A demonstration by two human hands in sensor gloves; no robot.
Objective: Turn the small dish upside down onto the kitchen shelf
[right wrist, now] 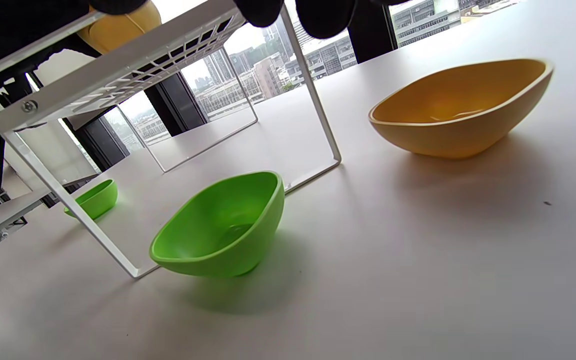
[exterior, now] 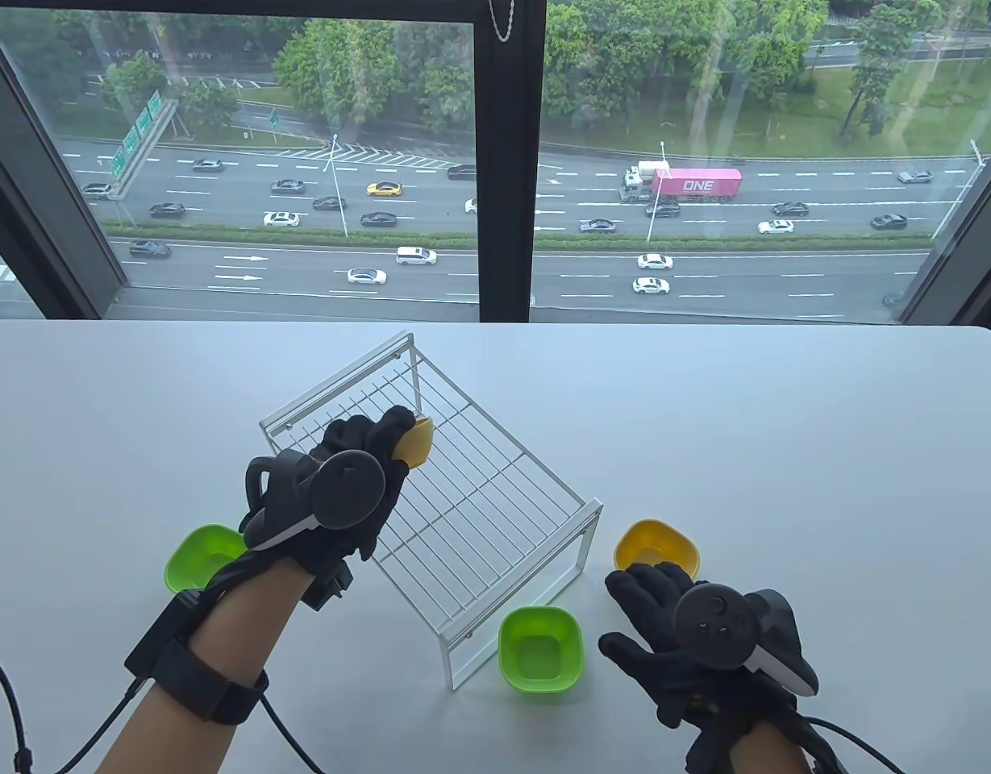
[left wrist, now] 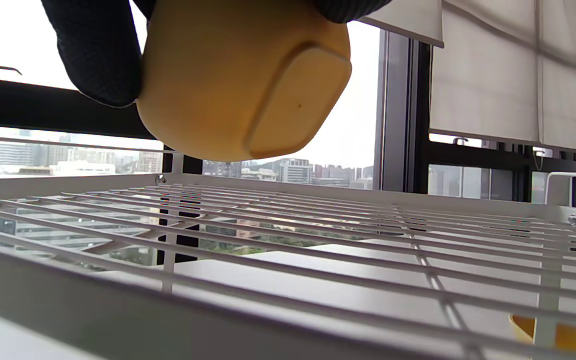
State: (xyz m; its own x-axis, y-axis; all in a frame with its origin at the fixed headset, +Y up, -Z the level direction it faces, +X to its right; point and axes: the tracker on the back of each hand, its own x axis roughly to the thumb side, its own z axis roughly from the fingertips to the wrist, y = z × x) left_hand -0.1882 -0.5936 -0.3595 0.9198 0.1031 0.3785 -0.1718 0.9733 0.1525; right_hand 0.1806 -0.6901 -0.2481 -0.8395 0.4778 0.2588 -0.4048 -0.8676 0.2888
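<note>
We've got the left hand (exterior: 346, 476) over the wire shelf (exterior: 495, 516), center-left of the table view, fingers (left wrist: 100, 55) clamped on the small yellow dish (exterior: 414, 442). In the left wrist view the dish (left wrist: 240, 80) hangs top center, clear of the grid, not touching it. Its flat base faces lower right toward the cam, so we judge it's tilted, not yet fully rim-down; rim itself is hidden by the glove.

Key relation: dish sits directly above the shelf wires (left wrist: 318, 230), w/ a visible gap btwn its lowest edge and the grid. We think the next move needs more wrist roll so the base points up, then a straight drop onto the wires. Risk, as we read it: rim catching btwn wires.

Right hand (exterior: 689, 629) is lower right in the table view, well apart from the shelf top, fingers spread and holding nothing, tips near a second yellow dish (exterior: 656, 548) on the surface (exterior: 826, 484). A green dish (exterior: 541, 649) sits just beside the shelf's near leg, another green dish (exterior: 201, 556) at lower left, partly behind the left wrist. Left hand is clearly the nearer one for the placement.
</note>
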